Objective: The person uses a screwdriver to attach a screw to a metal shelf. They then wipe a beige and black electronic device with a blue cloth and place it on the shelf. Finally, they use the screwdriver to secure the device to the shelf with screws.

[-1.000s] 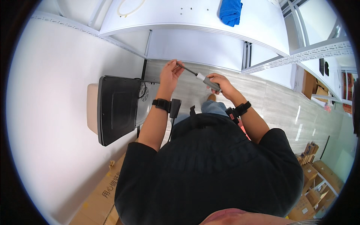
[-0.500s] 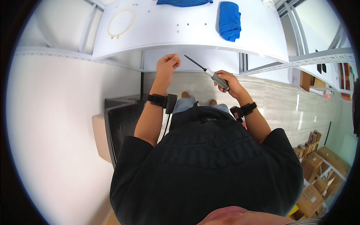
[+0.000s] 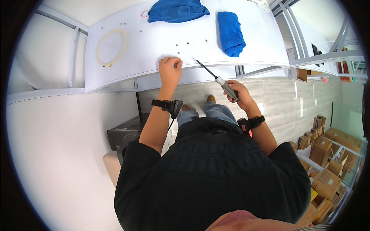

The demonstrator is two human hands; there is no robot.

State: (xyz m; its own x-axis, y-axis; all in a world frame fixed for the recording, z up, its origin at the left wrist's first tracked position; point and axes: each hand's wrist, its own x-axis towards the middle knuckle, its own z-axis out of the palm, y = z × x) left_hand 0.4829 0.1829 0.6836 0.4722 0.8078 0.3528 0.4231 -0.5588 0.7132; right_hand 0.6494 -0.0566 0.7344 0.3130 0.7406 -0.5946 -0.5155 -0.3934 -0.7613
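Note:
My right hand (image 3: pixel 239 94) is closed around the grey handle of a screwdriver (image 3: pixel 226 87), whose dark shaft points up and left toward the table's front edge. My left hand (image 3: pixel 170 72) overlaps that edge in view, its fingers curled in; whatever they might hold is hidden. Just beyond it on the white table (image 3: pixel 150 54) lie several small metal pieces that look like screws (image 3: pixel 187 42), spread apart. A wristband with a small black device sits on each forearm.
Farther back are a folded blue cloth (image 3: pixel 231 36) and a bunched blue cloth (image 3: pixel 177 12). A pale yellow ring (image 3: pixel 125 41) lies at the table's left. Metal frame posts flank the table. A black box (image 3: pixel 125 134) stands low left; cardboard boxes (image 3: pixel 325 183) are stacked lower right.
The table and its contents now sit lower and more fully in view. My left hand has come to the table's front edge, its fingers still curled. The screwdriver stays in my right hand.

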